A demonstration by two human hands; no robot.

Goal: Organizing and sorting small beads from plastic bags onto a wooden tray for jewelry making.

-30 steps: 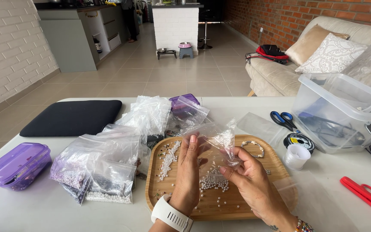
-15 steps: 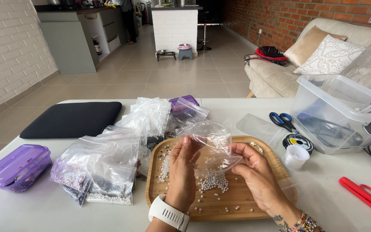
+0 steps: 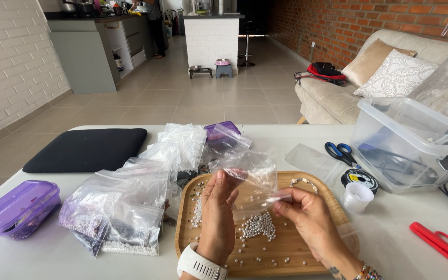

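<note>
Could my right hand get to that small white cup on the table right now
Probably not at once: the right hand is pinching the clear plastic bag together with the left hand. The white cup stands close by, with nothing between.

Bare table (image 3: 405, 228) lies open to the right of the wooden tray (image 3: 312, 262), between it and the red tool (image 3: 441, 246) at the near right. Farther right, the clear plastic bin (image 3: 410, 140), scissors (image 3: 340, 152) and small white cup (image 3: 357, 197) crowd the way. To the left, a heap of plastic bags (image 3: 125, 207) blocks the tray's side, with a purple box (image 3: 16, 207) beyond. The far left holds a black cushion (image 3: 86, 149).
</note>
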